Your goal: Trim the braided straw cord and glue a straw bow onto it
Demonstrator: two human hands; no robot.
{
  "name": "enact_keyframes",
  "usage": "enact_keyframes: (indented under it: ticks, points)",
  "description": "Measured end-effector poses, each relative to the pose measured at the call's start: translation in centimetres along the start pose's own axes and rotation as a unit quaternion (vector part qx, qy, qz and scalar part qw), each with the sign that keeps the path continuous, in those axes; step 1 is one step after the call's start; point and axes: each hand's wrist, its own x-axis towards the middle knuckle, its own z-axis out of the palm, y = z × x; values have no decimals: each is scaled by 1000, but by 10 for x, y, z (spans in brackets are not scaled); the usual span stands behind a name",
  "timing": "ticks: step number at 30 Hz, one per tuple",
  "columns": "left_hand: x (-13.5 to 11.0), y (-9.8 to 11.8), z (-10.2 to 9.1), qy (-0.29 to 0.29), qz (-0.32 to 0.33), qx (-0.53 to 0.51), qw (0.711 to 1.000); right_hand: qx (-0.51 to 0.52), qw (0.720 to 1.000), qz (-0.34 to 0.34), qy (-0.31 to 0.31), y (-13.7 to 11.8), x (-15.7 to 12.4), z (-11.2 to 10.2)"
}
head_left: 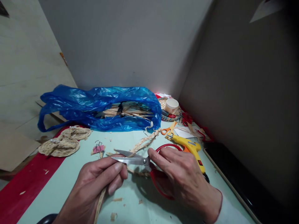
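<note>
My right hand grips red-handled scissors, fingers through the red loops. The blades are apart around a braided straw strip that runs from the blue bag toward me. My left hand is closed on the near part of the same straw strip, which trails down past my palm. Both hands hover just above the pale green table top.
A blue plastic bag full of straw lies at the back. Woven straw pieces lie at the left beside a binder clip. A yellow glue gun, orange scissors and a white cup sit at the right.
</note>
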Motion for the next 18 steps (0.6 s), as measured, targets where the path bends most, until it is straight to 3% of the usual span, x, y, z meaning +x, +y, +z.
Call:
enact_keyframes:
  ticks: [3, 6, 9, 11, 13, 16, 18]
  points:
    - [4, -2, -3, -34, 5, -9, 999, 8, 1000, 14, -5, 0, -1, 1]
    - [5, 0, 0, -27, 13, -38, 999, 97, 994, 55, -18, 0, 1, 3]
    - [1, 1, 4, -10, -4, -70, 997, 233, 956, 176, 30, -1, 6, 4]
    - [-1, 0, 5, -19, -28, -70, 997, 323, 903, 275, 72, -1, 11, 3]
    - [-1, -2, 4, -48, -51, -53, 996, 439, 825, 344, 95, -2, 15, 2]
    - [1, -5, 4, -101, -75, 7, 992, 589, 701, 385, 115, -3, 19, 0]
    - [3, -7, 4, -127, -91, 52, 986, 630, 657, 394, 127, -4, 20, 0]
